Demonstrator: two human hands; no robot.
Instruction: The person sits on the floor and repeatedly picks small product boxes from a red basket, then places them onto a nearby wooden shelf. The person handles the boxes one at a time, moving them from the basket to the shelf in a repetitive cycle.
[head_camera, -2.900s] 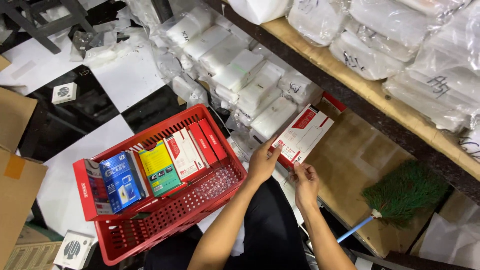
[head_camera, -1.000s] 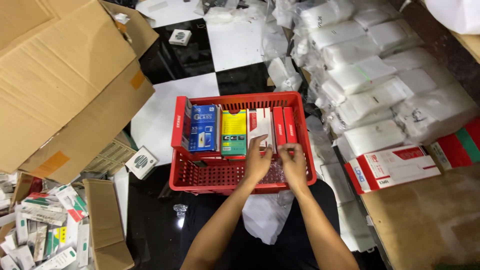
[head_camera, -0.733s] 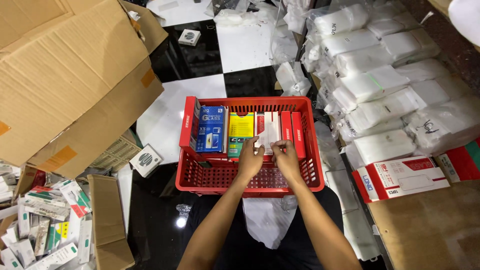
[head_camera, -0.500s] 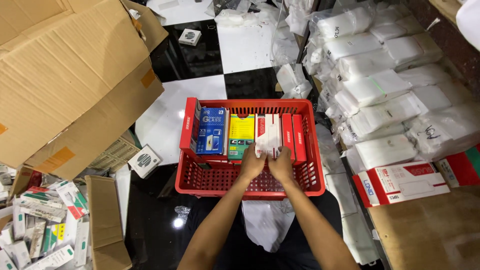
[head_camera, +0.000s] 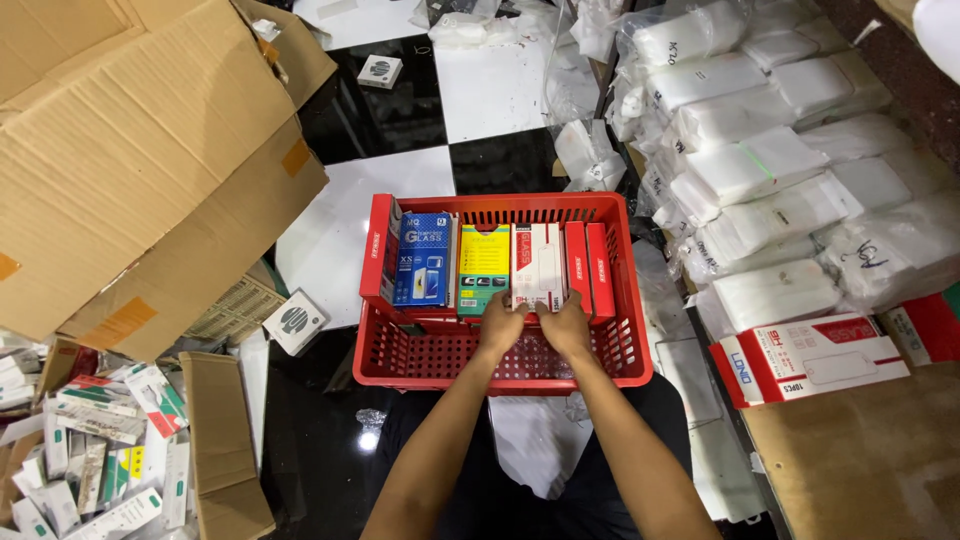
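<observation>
1. Both hands meet inside the red basket (head_camera: 502, 372) — the left hand (head_camera: 500, 328) and the right hand (head_camera: 566, 330) are each closed on the lower edge of a white and red box (head_camera: 536, 266), which stands on end in the row of packages.

2. The row looks largely filled: from the left, a red box (head_camera: 380, 250) against the basket wall, a blue box (head_camera: 423, 258), a yellow and green box (head_camera: 484, 268), the white and red box in the hands, then two slim red boxes (head_camera: 588, 268) on the right. The near half of the basket shows only its mesh bottom, so there is room for more.

3. Plenty appears unsorted — a heap of small packages (head_camera: 85, 450) lies at lower left, and a large white and red carton (head_camera: 808, 357) rests to the right on a sheet of brown cardboard (head_camera: 868, 460).

4. The basket stands on a glossy black-and-white tiled floor (head_camera: 340, 230); no tabletop is in view.

5. Round about: a big open cardboard box (head_camera: 130, 170) at left, a small white box with a round emblem (head_camera: 296, 321) beside it, and stacks of white goods in clear plastic bags (head_camera: 770, 180) along the right.
</observation>
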